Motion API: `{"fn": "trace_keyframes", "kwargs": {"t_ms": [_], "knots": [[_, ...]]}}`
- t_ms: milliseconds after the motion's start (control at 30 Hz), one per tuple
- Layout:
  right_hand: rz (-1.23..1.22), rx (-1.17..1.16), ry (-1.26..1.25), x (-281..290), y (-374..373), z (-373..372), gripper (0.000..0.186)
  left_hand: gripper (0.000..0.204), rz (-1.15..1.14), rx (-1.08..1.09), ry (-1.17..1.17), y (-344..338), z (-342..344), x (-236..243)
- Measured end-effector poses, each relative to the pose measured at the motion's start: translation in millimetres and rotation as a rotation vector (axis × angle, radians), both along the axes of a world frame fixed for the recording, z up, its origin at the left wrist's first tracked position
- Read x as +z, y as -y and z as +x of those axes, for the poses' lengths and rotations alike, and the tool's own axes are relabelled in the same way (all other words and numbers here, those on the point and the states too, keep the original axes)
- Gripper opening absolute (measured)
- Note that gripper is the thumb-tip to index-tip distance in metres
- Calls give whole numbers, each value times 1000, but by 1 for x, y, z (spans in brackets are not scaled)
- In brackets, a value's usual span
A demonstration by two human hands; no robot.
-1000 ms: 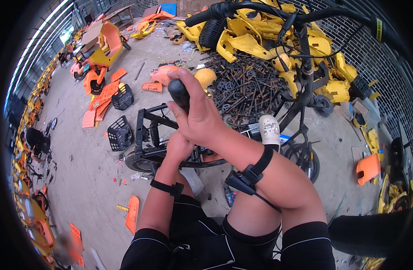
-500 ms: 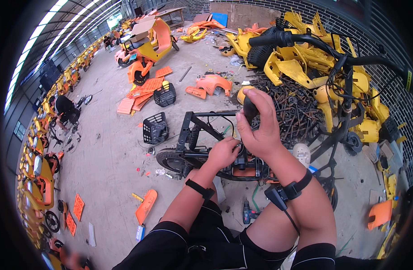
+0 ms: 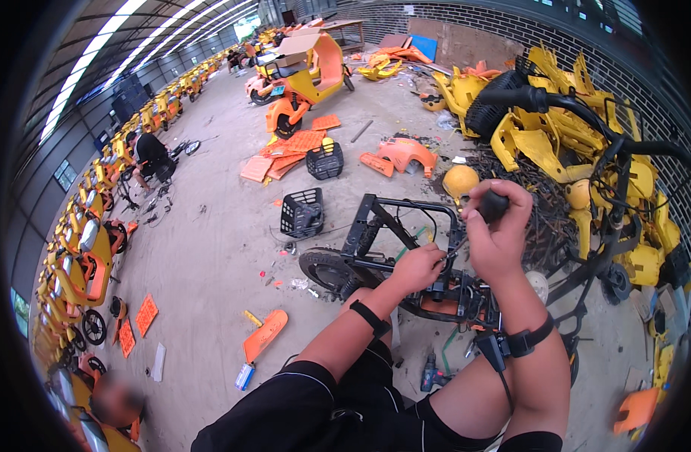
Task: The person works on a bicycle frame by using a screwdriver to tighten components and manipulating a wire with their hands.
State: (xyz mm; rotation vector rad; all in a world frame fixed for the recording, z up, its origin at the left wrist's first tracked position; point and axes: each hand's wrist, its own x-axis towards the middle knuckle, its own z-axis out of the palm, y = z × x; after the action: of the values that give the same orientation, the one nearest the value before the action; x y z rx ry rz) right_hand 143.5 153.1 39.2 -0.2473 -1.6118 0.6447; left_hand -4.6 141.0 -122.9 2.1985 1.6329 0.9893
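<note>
One handle [image 3: 495, 206] in right fingers [image 3: 518, 197]

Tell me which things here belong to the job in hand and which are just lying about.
In the job:
black metal vehicle frame, left hand at it
rounded black tool handle, in the right hand

Apparently lying about:
black plastic lattice basket
curved orange plastic panel
heaped yellow plastic panels
dark pistol-shaped power drill, perhaps used too

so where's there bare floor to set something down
The floor between the nearer black basket and two orange mats at lower left is bare. It's crowded beyond the right hand, with yellow panels and metal parts.
</note>
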Motion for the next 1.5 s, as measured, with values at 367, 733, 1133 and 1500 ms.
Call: {"fn": "trace_keyframes", "kwargs": {"t_ms": [367, 733, 1133, 1500], "knots": [[-98, -201, 60, 10, 4, 3, 30, 19, -41, -6, -33, -3, 2, -3], [-194, -160, 63, 10, 1, 1, 23, 18, -50, -9, -31, -3, 2, -3], [-270, -107, -145, 17, -10, 21, 25, 16, -12, -7, 37, -7, 4, -4], [-279, -144, -215, 15, -24, 32, 25, 19, -54, -2, 26, -7, 5, 0]]}}
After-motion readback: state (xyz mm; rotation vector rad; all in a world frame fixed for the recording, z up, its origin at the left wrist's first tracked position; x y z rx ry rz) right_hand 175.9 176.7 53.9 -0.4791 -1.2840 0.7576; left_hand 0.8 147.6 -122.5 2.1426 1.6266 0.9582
